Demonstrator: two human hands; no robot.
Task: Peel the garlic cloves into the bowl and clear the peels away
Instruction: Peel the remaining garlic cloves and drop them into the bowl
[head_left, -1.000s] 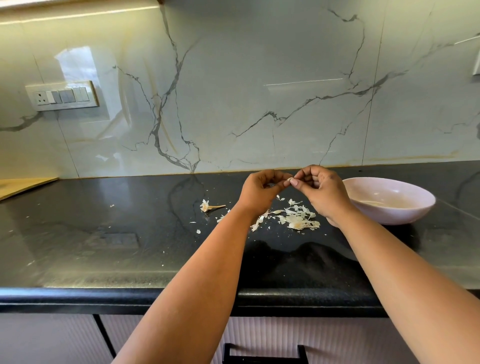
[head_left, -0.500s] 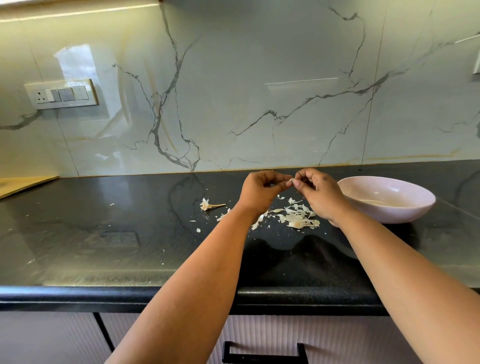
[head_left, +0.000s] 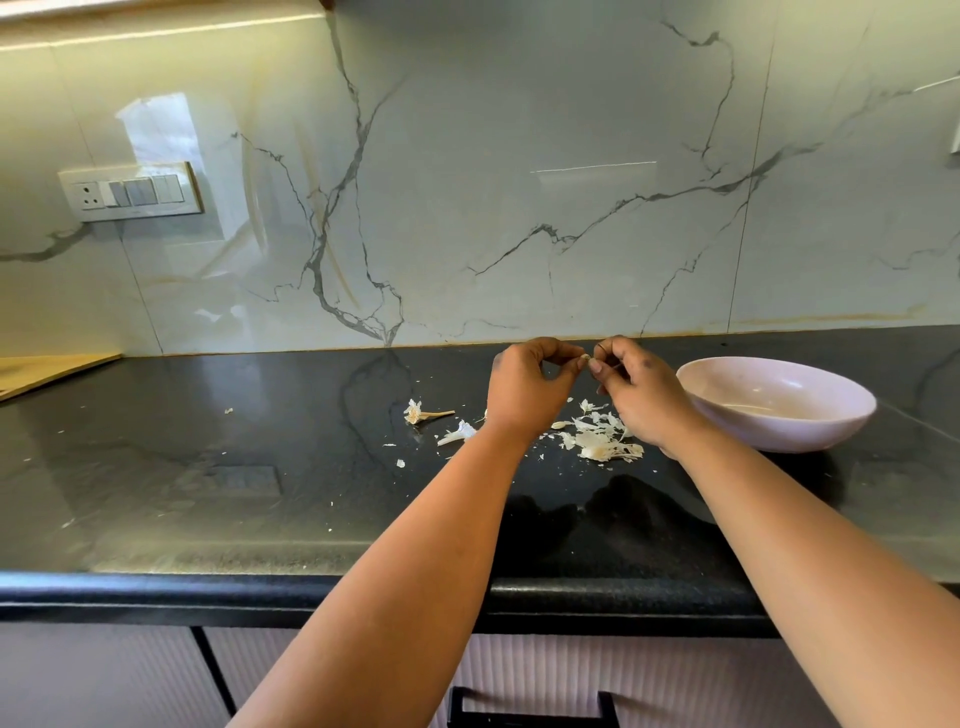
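Observation:
My left hand (head_left: 527, 384) and my right hand (head_left: 636, 389) meet above the black countertop, fingers curled, both pinching a small pale garlic clove (head_left: 585, 358) between their fingertips. Most of the clove is hidden by my fingers. Below the hands lies a heap of white garlic peels (head_left: 597, 439). A pale pink bowl (head_left: 810, 431) stands just right of my right hand; what it holds cannot be made out.
A garlic stem with papery skin (head_left: 423, 414) and scattered peel scraps (head_left: 457, 434) lie left of my hands. A wooden board (head_left: 47, 366) sits at the far left. A switch plate (head_left: 132, 192) is on the marble wall. The counter edge (head_left: 260, 592) runs along the front.
Both hands have stayed together above the peel heap, shifting only slightly; my right fingers have worked a little at the clove's tip.

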